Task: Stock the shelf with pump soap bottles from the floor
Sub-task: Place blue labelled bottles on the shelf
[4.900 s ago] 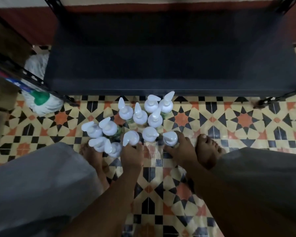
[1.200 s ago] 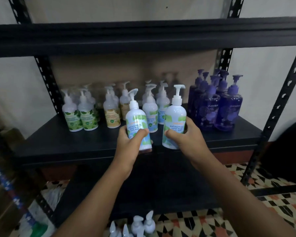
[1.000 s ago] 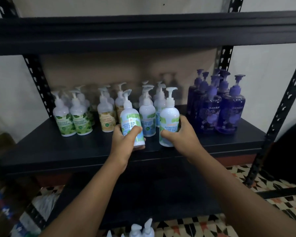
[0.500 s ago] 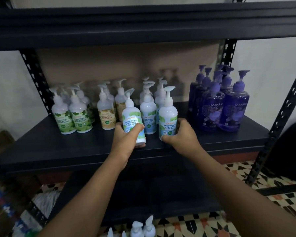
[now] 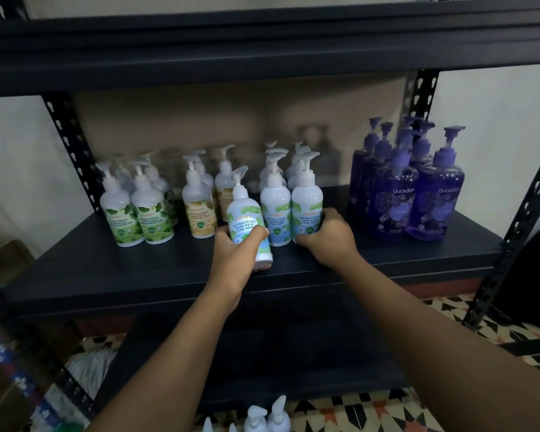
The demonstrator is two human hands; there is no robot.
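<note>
My left hand grips a white cool-mint pump soap bottle, tilted, its base just above the front of the dark shelf. My right hand wraps the lower part of a second cool-mint bottle, which stands upright on the shelf beside a matching bottle. More white pump tops show on the floor at the bottom edge.
Green-label bottles and yellow-label bottles stand at the left, purple bottles at the right. Black perforated uprights frame the shelf, with another shelf board above. A white mop head lies low left on patterned tiles.
Both hands brought bottles up from the floor to the shelf. The right bottle has gone back into the cool-mint row and stands there; the left bottle has come lower towards the shelf.
</note>
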